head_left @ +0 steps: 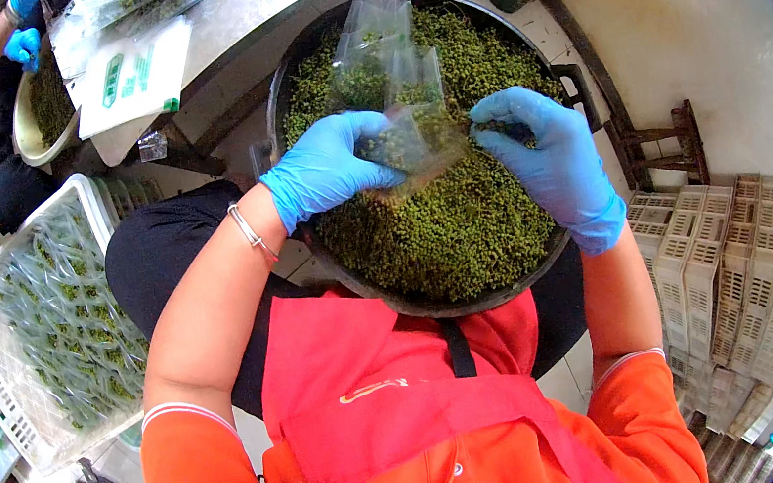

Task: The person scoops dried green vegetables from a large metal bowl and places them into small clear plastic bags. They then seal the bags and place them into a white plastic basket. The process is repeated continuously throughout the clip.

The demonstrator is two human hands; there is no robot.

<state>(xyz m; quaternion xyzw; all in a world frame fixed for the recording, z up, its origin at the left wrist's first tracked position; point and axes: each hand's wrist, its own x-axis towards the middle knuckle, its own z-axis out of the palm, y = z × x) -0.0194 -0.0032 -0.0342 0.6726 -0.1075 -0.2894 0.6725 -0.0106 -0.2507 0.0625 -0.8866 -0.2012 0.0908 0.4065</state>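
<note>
My left hand (332, 163), in a blue glove, is closed on a clear plastic bag (428, 140), thumb and fingers on its left side. Some green shows in or through the bag; I cannot tell which. To the right, my right hand (550, 162), also gloved, has its fingertips pinched together near the bag's right edge. What they hold, if anything, is hard to make out. Both hands are over a big black basin (574, 93) heaped with small round green peppercorns (447, 242). More clear bags (372, 29) lie on the heap at its far side.
At left stands a white crate (3, 384) of filled clear bags. A table (241, 3) with plastic bags is beyond the basin. Stacked crates (710, 263) and a small wooden stool (677, 148) are at right. Another person's gloved hand (24, 48) shows at far left.
</note>
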